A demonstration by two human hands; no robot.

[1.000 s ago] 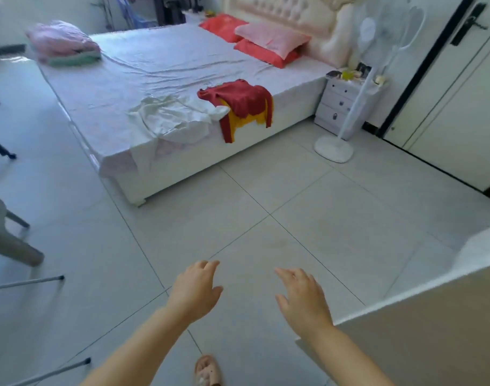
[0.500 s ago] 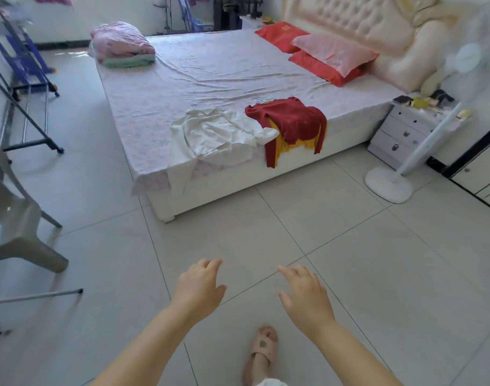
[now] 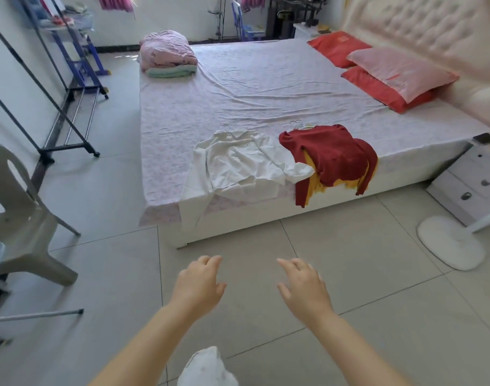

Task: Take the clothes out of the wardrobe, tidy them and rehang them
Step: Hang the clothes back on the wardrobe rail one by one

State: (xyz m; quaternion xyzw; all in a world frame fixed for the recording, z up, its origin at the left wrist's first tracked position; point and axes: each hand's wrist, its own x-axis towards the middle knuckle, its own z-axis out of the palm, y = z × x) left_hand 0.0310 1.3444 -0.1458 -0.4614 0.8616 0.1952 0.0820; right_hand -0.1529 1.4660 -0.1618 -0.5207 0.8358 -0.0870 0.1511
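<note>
Both my arms reach forward over the floor, left hand [image 3: 199,285] and right hand [image 3: 305,288] palm-down, each grip loose and holding nothing. The white shirt [image 3: 243,162] and red top [image 3: 330,154] lie side by side at the bed's [image 3: 238,79] near edge, collars pointing away from me. A yellow garment [image 3: 312,188] is mostly hidden beneath the red top (only the hem shows).

Bed [image 3: 266,87] at twelve o'clock, collared shirt [image 3: 238,162] on its near edge, sweater [image 3: 330,154] touching it at its three o'clock, pillows [image 3: 399,71] at two, chair [image 3: 20,218] at nine, fan base [image 3: 450,246] at three.
</note>
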